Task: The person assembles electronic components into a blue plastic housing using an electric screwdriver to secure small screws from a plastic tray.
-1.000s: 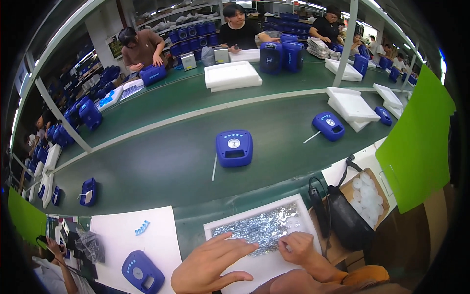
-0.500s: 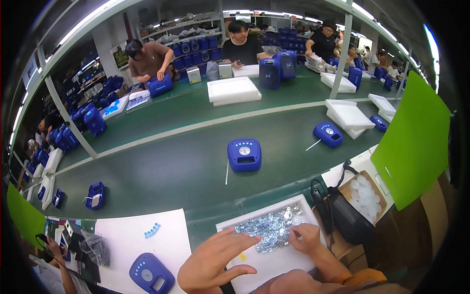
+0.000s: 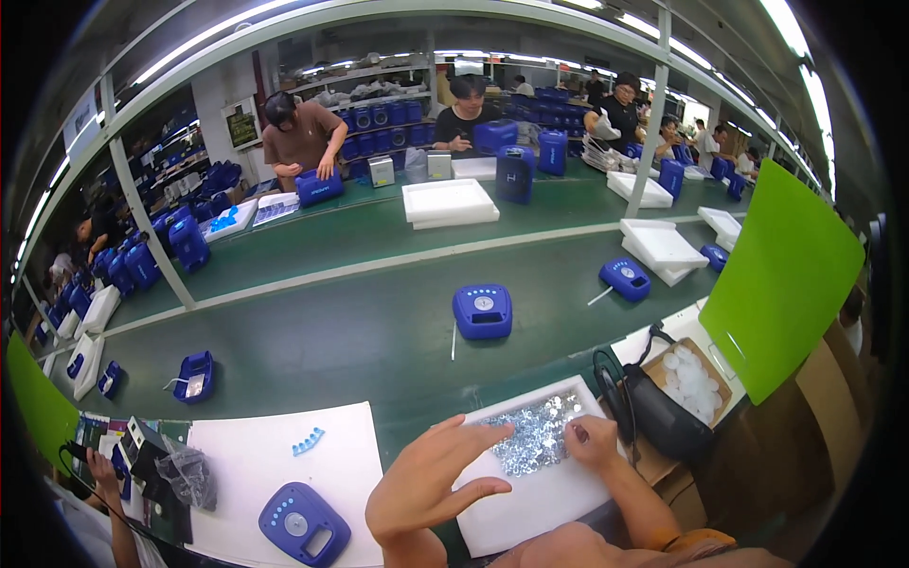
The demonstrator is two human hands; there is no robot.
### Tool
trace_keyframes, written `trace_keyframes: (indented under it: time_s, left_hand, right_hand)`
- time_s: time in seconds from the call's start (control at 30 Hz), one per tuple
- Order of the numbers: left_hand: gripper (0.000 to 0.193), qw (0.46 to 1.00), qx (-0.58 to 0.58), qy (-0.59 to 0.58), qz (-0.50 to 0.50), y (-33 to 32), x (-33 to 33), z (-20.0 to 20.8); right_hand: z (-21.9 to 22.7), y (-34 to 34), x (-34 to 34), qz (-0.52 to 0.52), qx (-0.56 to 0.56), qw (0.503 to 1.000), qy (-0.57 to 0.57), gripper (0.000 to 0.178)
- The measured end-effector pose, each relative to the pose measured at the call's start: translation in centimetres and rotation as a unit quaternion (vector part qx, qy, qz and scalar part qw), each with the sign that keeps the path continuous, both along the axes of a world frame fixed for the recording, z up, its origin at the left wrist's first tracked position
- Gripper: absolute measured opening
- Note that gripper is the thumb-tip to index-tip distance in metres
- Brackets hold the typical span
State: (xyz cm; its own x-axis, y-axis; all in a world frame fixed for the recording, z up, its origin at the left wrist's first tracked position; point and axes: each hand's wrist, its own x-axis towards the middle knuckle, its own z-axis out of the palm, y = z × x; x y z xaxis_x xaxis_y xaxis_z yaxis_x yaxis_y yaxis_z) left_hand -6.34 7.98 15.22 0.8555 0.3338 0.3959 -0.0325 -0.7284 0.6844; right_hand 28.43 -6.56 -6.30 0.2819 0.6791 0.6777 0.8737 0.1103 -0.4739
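My left hand [image 3: 428,485] hovers over the left side of a white foam tray [image 3: 530,516], palm down. Its fingers are stretched out and the thumb stands apart, with nothing held. Small shiny metal pieces [image 3: 532,443] lie in a spread heap in the tray. At the heap's right edge, the fingertips of my right hand [image 3: 595,442] are pinched together; whatever is between them is too small to make out. Left of my hands, a blue plastic cover [image 3: 303,523] with a round dial and a rectangular opening lies on a white board [image 3: 275,426]. Beyond it sits a light-blue toothed strip [image 3: 308,441].
Blue covers with white strips, such as one [image 3: 482,310] in the middle, lie on the green conveyor [image 3: 379,312]. At right are a black pouch [image 3: 666,409], a box of translucent discs [image 3: 691,381] and a green panel [image 3: 781,284]. Co-workers handle blue cases opposite.
The whole view has shifted slightly. My left hand has drawn a little left relative to the tray, while my right stays at the heap's edge. Across the conveyor, one blue case is now tipped over.
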Motion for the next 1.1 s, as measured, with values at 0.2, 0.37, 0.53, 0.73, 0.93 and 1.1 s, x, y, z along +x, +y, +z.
trace_keyframes:
  time_s: [0.2, 0.37, 0.53, 0.73, 0.93, 1.1]
  left_hand:
    - [0.064, 1.0, 0.021, 0.0, -0.005, 0.6, 1.7, -0.3]
    - [0.065, 0.998, 0.058, -0.007, 0.033, 0.3, 1.9, 0.5]
    - [0.064, 0.997, 0.068, -0.009, 0.041, 0.3, 2.2, 0.2]
    - [0.058, 0.996, 0.057, -0.01, 0.073, -0.1, 1.9, -0.2]
    - [0.059, 0.996, 0.054, -0.006, 0.069, 0.0, 2.2, -0.2]
    - [0.063, 0.997, 0.038, -0.003, 0.073, 0.2, 2.4, -0.1]
  right_hand:
    - [-1.7, 0.2, 2.5, -0.133, 0.115, 0.98, 0.096, 0.013]
    - [-0.3, 0.8, 4.7, -0.12, 0.126, 0.884, 0.434, 0.016]
    - [-0.1, 0.6, 4.8, -0.085, 0.119, 0.859, 0.491, 0.013]
    - [-0.3, 0.6, 3.6, -0.12, 0.072, 0.896, 0.421, 0.015]
    - [-0.9, 1.3, 3.5, -0.128, 0.073, 0.912, 0.382, 0.014]
    - [-0.7, 1.7, 3.7, -0.125, 0.074, 0.921, 0.361, 0.013]
